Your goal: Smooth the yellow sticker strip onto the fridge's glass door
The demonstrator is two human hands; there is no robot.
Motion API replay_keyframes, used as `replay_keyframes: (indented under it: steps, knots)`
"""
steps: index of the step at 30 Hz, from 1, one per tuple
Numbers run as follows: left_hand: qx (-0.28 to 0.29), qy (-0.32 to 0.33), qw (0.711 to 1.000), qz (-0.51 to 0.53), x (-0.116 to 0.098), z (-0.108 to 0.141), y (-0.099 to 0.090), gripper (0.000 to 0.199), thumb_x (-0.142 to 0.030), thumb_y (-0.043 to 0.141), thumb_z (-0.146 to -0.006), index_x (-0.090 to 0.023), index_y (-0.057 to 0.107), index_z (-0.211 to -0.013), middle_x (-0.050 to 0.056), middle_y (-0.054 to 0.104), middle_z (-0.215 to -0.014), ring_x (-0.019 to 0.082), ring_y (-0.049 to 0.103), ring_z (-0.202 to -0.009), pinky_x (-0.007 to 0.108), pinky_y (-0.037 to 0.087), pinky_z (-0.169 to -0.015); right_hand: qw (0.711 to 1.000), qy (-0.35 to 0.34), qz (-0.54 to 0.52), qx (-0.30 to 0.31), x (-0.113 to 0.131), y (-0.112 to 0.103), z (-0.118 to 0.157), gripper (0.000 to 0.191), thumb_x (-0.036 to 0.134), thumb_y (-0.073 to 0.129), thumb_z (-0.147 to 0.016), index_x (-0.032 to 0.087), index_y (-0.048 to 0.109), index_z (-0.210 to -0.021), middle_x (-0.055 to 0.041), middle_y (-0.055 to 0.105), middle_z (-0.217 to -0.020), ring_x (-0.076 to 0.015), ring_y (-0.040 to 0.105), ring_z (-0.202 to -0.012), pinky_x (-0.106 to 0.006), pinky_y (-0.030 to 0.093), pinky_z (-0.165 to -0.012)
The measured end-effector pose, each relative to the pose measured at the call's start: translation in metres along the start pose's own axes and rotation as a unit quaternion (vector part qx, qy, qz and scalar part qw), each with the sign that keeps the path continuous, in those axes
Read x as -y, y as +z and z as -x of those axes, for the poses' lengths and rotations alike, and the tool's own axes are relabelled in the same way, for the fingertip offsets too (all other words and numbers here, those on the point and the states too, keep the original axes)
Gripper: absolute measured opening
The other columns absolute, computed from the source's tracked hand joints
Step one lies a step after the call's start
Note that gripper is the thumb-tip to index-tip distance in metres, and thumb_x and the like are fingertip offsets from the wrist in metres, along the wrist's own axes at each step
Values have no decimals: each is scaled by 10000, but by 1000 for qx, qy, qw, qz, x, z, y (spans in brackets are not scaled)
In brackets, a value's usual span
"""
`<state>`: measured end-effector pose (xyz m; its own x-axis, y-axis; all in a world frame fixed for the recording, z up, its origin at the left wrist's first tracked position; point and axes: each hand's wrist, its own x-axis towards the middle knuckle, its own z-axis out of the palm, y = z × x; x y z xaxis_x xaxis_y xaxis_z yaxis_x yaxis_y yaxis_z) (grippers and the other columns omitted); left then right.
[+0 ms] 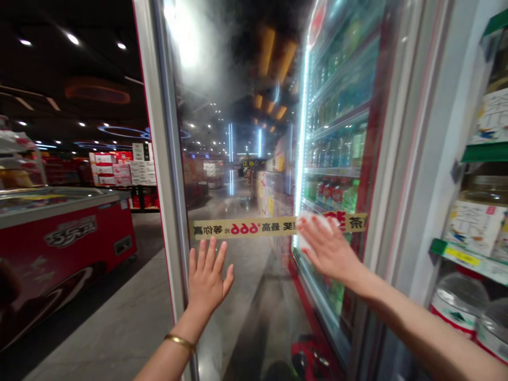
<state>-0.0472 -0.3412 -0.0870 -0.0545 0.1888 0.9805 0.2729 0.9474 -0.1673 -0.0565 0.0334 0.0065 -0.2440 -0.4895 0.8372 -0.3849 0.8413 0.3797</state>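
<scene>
A tall glass door (pixel 246 275) in a pale metal frame stands before me. My left hand (pixel 207 283) lies flat against its lower left part, fingers spread, with a gold bangle (pixel 180 341) on the wrist. Higher and to the right, my right hand (pixel 331 251) presses a white cloth or tissue (pixel 317 225) against the pane; it is slightly blurred. The cloth partly covers a yellow strip (pixel 238 228) with mirrored lettering, which runs across the glass just above my left hand. Whitish haze marks the pane's upper part.
Bottles on lit shelves (pixel 333 148) show in the glass, seen through it or reflected; I cannot tell which. Shelves with jars and boxed goods (pixel 476 227) stand close on the right. A red chest freezer (pixel 67 248) stands left, beyond grey floor (pixel 130 301). Stacked cartons (pixel 121 166) are farther back.
</scene>
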Motion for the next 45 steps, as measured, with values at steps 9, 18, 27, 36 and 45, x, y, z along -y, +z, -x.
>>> replay_keyframes:
  steps: [9,18,27,36,45]
  knots:
    - [-2,-11,1000,17,0,1,1,896,-340,693,-974,-302,248,-1751,62,243,-1815,263,156,-1721,498,88,-1434,999,-15,39,-15,19,-5,-60,681,424,346,-1126,166,270,-1752,-136,287,-1825,-232,219,-1713,-544,204,-1393]
    - [-12,3,1000,13,0,-2,4,872,-355,669,-989,-257,254,-1750,56,194,-1828,247,111,-1733,489,61,-1436,950,290,75,-91,-36,-45,-113,731,415,277,-1147,42,116,-1754,-243,86,-1844,-372,58,-1733,-691,164,-1367]
    - [-25,4,999,20,0,-3,6,836,-361,656,-1005,-254,278,-1743,48,221,-1821,235,136,-1730,483,83,-1433,990,-129,47,-7,25,-17,-84,661,423,479,-1116,318,299,-1743,-7,379,-1798,-247,265,-1700,-552,235,-1403]
    - [-32,19,999,30,-4,6,7,817,-297,685,-986,-282,333,-1723,46,357,-1770,235,205,-1715,488,123,-1434,997,-30,18,-67,36,-21,-160,651,353,425,-1119,261,285,-1748,-57,323,-1822,-299,194,-1720,-675,174,-1390]
    - [16,62,997,38,-22,59,18,759,-537,668,-996,-230,466,-1660,71,615,-1601,229,189,-1722,520,70,-1436,995,25,7,-99,45,-32,-250,705,428,437,-1107,198,272,-1752,-117,226,-1848,-408,140,-1719,-771,116,-1355]
